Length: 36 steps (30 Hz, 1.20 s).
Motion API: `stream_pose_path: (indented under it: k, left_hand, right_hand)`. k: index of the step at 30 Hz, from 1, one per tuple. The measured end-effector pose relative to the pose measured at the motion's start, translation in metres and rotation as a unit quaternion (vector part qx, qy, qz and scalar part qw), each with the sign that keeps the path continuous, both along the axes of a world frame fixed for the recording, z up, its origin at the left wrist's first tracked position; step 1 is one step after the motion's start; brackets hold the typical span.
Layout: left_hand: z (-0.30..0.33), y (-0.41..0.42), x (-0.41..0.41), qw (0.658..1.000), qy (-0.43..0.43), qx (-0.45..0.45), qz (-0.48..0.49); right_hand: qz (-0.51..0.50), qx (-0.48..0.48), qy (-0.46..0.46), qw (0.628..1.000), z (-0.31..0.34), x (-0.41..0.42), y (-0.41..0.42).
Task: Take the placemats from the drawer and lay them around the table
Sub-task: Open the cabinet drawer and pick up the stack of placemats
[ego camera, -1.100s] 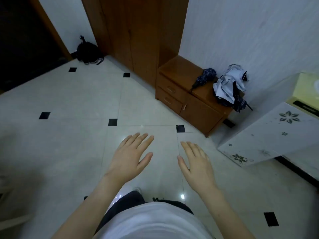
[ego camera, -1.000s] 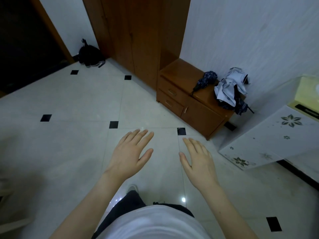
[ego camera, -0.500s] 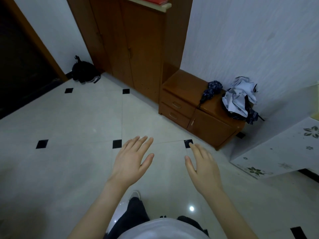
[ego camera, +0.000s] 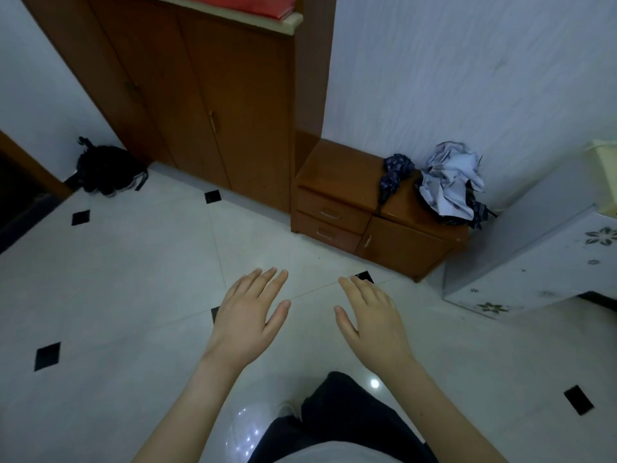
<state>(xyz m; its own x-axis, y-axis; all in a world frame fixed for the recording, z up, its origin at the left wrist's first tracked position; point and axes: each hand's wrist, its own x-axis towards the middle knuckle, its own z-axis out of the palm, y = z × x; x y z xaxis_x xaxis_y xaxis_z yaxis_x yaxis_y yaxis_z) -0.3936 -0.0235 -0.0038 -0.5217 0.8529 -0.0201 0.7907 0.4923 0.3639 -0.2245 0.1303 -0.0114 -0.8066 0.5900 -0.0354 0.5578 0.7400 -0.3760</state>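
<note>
A low brown wooden cabinet (ego camera: pixel 347 168) stands against the white wall ahead. It has an upper drawer (ego camera: pixel 330 212) and a lower drawer (ego camera: pixel 325 232), both closed, with a small door (ego camera: pixel 400 245) to their right. No placemats are in sight. My left hand (ego camera: pixel 248 315) and my right hand (ego camera: pixel 370 317) hover palm down over the tiled floor, fingers straight, holding nothing, well short of the cabinet.
A folded dark umbrella (ego camera: pixel 392 175) and a crumpled pale cloth (ego camera: pixel 449 185) lie on the cabinet top. A tall wooden wardrobe (ego camera: pixel 207 95) stands to the left, with a black bag (ego camera: pixel 103 170) in the corner. A white flower-patterned surface (ego camera: pixel 541 265) juts in at right.
The view has risen and moved closer to the cabinet, showing more of the wardrobe. Both hands keep their spread, empty pose in front of me.
</note>
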Motion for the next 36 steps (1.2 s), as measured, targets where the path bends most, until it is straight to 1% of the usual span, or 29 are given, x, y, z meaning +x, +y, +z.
stream_pose_path:
  k: [8, 14, 16, 20, 26, 31, 36]
  left_hand:
    - [-0.023, 0.080, -0.056, 0.996, -0.002, -0.034, -0.077]
    - [-0.023, 0.150, -0.108, 0.990, 0.020, -0.069, -0.117]
    - [-0.020, 0.166, -0.119, 0.989, 0.029, -0.064, -0.128]
    - [-0.017, 0.218, -0.149, 0.985, 0.022, -0.065, -0.157]
    - [-0.031, 0.269, -0.180, 0.981, 0.012, -0.061, -0.186]
    - [-0.062, 0.306, -0.214, 0.975, -0.009, -0.062, -0.215]
    - [-0.129, 0.351, -0.258, 0.968, -0.007, -0.044, -0.247]
  right_hand:
    - [-0.038, -0.006, -0.007, 0.999, -0.023, -0.048, 0.064]
    - [-0.070, -0.037, 0.009, 0.997, -0.031, -0.097, 0.125]
    - [-0.073, -0.030, 0.020, 0.997, -0.030, -0.107, 0.137]
    - [-0.103, -0.033, 0.042, 0.993, -0.029, -0.131, 0.176]
    - [-0.121, -0.037, 0.043, 0.991, -0.040, -0.165, 0.211]
    - [-0.142, -0.045, 0.042, 0.988, -0.068, -0.202, 0.239]
    - [-0.157, -0.043, 0.040, 0.986, -0.131, -0.247, 0.274]
